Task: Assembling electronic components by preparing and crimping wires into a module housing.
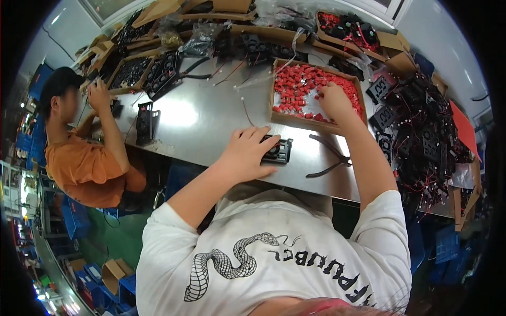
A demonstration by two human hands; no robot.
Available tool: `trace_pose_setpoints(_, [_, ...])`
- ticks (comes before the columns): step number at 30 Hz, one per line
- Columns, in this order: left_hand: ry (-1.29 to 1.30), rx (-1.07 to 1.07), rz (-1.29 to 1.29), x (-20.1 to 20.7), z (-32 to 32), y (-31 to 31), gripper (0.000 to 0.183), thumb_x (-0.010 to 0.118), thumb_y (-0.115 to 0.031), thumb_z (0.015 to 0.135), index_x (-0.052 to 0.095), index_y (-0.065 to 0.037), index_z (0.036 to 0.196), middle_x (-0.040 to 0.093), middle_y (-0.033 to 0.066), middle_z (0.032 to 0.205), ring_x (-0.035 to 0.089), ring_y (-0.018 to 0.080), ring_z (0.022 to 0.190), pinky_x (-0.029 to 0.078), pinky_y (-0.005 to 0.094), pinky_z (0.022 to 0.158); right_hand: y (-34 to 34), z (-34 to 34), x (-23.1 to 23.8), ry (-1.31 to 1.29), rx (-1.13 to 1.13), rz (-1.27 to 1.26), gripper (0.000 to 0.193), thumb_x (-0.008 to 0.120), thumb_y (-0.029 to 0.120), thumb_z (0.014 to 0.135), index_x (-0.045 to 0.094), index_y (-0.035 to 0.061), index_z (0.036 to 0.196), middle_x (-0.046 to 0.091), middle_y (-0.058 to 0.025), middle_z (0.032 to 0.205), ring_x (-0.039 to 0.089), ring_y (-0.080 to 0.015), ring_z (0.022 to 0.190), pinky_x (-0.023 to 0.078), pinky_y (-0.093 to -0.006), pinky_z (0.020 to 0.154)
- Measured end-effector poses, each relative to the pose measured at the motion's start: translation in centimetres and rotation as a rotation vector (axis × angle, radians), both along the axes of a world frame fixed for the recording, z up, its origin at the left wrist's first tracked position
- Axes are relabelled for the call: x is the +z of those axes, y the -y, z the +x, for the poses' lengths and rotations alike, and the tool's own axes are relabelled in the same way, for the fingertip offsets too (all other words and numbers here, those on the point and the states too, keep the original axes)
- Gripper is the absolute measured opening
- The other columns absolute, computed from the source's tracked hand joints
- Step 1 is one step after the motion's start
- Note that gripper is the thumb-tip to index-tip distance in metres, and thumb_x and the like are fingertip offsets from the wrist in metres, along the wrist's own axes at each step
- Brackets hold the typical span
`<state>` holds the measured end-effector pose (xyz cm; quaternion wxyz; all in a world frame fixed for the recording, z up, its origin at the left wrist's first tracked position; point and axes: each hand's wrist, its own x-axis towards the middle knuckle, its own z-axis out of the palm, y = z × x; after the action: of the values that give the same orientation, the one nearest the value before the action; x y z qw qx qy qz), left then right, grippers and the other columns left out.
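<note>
My left hand (243,155) lies with spread fingers over the left end of a black fan unit (283,151) on the metal table. Its index finger touches the frame and the thumb is beside the near edge. My right hand (336,105) reaches into a shallow cardboard box (303,123) full of small red pieces (295,87). Its fingertips are pinched together among them; whether a piece is between them is hidden. Dark-handled pliers (331,146) lie on the table between the fan unit and my right forearm.
A big heap of black fans with wires (421,137) covers the table's right side. Cardboard boxes and plastic bags (200,39) line the back. More pliers (195,68) lie far left, near a black fan unit (144,120). At left, a person in orange (87,163) works with raised hands.
</note>
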<state>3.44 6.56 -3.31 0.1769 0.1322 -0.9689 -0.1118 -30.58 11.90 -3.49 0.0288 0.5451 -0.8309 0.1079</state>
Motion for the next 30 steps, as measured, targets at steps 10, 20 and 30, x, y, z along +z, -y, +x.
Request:
trace_pose_setpoints(10, [-0.068, 0.048, 0.198, -2.3, -0.1, 1.4, 0.087, 0.087, -0.046, 0.073, 0.052, -0.001, 0.139, 0.059, 0.0201, 0.132, 0.058, 0.0409, 0.121, 0.048, 0.0473, 0.104, -10.9, 13.4, -1.2, 0.847, 0.074, -0.358, 0.023, 0.072, 0.003, 0.091, 0.069, -0.0008, 0.114, 0.067, -0.0053, 0.102, 0.062, -0.0107, 0.085, 0.051, -0.0256, 0.078])
trace_pose_setpoints(20, [-0.175, -0.041, 0.225, -2.6, -0.7, -0.9, 0.089, 0.090, -0.047, 0.066, 0.057, 0.000, 0.134, 0.062, 0.0198, 0.125, 0.061, 0.0410, 0.115, 0.050, 0.0464, 0.100, -11.1, 14.7, -4.2, 1.035, 0.014, -0.450, 0.028, 0.075, 0.004, 0.084, 0.062, 0.0021, 0.109, 0.068, -0.0114, 0.096, 0.067, -0.0168, 0.085, 0.057, -0.0332, 0.074])
trace_pose_setpoints(30, [-0.110, -0.033, 0.075, -2.8, -1.1, -1.5, 0.079, 0.073, -0.061, 0.081, 0.060, 0.000, 0.130, 0.063, 0.0138, 0.115, 0.061, 0.0338, 0.098, 0.050, 0.0451, 0.088, -11.1, 15.4, -3.1, 0.741, -0.097, -0.239, 0.022, 0.069, -0.003, 0.084, 0.049, 0.0048, 0.092, 0.066, -0.0105, 0.084, 0.064, -0.0233, 0.081, 0.051, -0.0335, 0.073])
